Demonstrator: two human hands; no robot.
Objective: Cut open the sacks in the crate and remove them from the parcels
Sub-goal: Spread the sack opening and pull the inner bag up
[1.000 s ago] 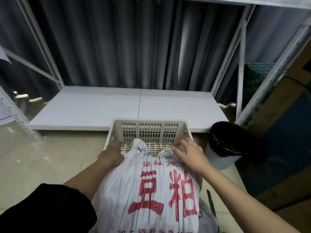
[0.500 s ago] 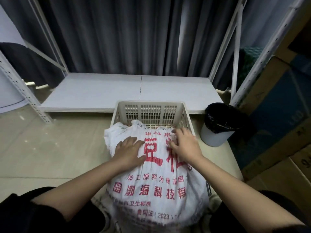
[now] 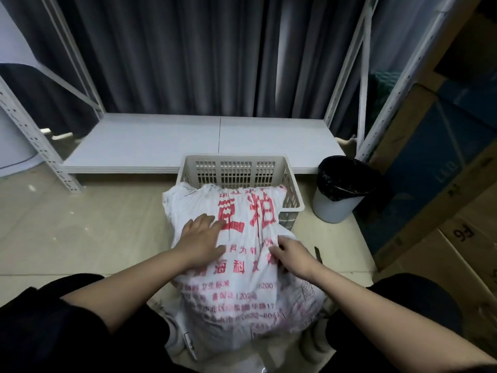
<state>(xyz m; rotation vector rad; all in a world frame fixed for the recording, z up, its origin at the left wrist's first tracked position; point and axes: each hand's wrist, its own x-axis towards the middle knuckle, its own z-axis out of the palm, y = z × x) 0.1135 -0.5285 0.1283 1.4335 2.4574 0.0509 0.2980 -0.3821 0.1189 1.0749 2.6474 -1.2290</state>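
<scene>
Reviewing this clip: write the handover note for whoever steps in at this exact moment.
Left hand: flat on the sack, fingers spread, gripping nothing.
Right hand: fingers curled, pinching the sack's fabric.
The sack, white with red print, lies half out of the crate, its far end on the crate's near edge, the rest toward the person.
A thin dark tool, possibly the cutter, lies on the floor right of the sack.
Done: sack pulled out toward the person. Left: no cut visible; cut it open, remove it from the parcels.

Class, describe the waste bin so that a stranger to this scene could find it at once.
Start at the low white shelf board before the dark curtain. On the floor at its right end, right of the slatted plastic crate, stands the waste bin: round, pale-walled, and the only thing lined with a black bag.
</scene>
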